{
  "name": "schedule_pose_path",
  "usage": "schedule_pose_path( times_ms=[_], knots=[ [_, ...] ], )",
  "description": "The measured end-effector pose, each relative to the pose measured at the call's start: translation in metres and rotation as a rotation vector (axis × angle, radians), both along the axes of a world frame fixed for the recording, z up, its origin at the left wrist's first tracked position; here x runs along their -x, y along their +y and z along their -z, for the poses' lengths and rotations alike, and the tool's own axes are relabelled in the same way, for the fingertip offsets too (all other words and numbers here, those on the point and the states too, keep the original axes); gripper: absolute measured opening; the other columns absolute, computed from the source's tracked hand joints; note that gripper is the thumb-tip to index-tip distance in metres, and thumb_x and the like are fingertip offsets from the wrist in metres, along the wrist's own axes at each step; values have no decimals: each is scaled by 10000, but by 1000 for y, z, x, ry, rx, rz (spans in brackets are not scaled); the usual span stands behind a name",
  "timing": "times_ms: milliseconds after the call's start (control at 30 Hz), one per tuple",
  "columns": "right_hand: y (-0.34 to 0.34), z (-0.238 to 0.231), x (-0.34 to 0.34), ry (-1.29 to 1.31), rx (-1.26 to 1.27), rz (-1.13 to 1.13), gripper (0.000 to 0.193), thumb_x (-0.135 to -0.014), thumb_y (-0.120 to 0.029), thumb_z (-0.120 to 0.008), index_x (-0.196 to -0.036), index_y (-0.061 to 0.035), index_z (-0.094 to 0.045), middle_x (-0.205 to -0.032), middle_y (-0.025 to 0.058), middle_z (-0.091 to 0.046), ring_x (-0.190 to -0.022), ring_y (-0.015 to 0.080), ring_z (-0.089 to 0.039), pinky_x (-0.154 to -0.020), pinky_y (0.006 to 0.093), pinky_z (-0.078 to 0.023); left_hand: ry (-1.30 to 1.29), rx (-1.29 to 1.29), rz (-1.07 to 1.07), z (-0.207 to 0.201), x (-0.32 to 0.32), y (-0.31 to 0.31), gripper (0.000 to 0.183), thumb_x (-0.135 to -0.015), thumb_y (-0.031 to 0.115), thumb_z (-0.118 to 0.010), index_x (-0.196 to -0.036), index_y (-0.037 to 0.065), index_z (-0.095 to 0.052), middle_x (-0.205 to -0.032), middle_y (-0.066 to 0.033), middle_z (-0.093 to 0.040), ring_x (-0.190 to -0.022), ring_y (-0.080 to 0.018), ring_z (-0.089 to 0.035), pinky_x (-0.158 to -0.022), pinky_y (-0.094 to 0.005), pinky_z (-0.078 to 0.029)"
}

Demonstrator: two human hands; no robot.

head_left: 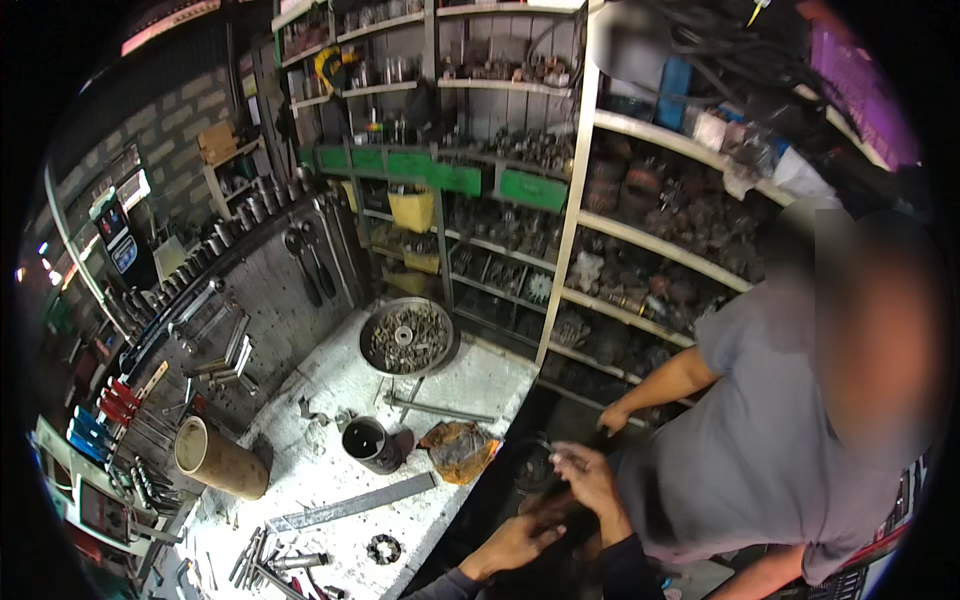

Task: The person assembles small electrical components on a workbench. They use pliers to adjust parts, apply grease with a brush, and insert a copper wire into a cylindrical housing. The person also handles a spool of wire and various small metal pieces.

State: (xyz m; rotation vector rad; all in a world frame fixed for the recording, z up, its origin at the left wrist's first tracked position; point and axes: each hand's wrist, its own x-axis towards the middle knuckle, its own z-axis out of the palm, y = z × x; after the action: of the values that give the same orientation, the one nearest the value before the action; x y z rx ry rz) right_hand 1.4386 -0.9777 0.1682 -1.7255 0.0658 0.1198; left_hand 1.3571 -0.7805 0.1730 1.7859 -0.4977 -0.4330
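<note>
Just off the right edge of the workbench, my left hand is open, its fingers stretched to the right. My right hand is raised a little beyond it, with thumb and fingers pinched together. Whatever is between those fingertips is too small and dim to name. A dark round shape lies in shadow by the right fingertips. Nearest on the bench are a crumpled brown, greasy bundle, a dark metal cylinder and a long flat metal bar.
A person in a grey shirt stands close on the right. The bench holds a round pan of small parts, a cardboard-brown tube, a bearing-like ring and several sockets. Tools hang on the left panel; shelves of parts stand behind.
</note>
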Motion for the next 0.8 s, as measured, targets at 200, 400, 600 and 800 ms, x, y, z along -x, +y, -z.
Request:
schedule_pose_path(
  times_ms=[200, 400, 600, 800],
  knots=[
    [-39, 71, -62, 199, -48, -23, 282, -1052, -199, -705, -1264, -15, -728, -978, 51, -777, -769, 113, -681, -693, 267, -563, 123, -106, -42, -12, -41, -21, 474, -1061, 335, -670, -1425, 32, -655, -1203, -264, -752, -1071, -341, -764, -941, -407, -577],
    [-45, 124, -161, 347, 40, -80, 212, -1082, -168, -653, -1192, -4, -728, -934, 62, -758, -707, 106, -654, -639, 264, -537, 330, 8, -314, 4, -61, -5, 438, -1070, 235, -667, -1452, 23, -641, -1315, -166, -749, -1171, -236, -718, -989, -362, -551],
    [-85, 149, -216, 377, 31, -39, 250, -1064, -213, -700, -1175, 10, -726, -908, 66, -759, -709, 111, -662, -616, 275, -529, 505, 334, -679, 29, -84, 7, 349, -1042, 103, -632, -1356, -47, -667, -1150, -83, -755, -1030, -145, -685, -926, -296, -541],
    [-107, 135, -268, 446, -64, 222, 190, -1066, -184, -697, -1112, -5, -740, -895, 118, -782, -696, 166, -730, -565, 307, -552, 458, 363, -619, 2, -160, -2, 321, -1073, 171, -630, -1302, -41, -703, -1058, -75, -739, -936, -148, -687, -816, -263, -555]
  ],
)
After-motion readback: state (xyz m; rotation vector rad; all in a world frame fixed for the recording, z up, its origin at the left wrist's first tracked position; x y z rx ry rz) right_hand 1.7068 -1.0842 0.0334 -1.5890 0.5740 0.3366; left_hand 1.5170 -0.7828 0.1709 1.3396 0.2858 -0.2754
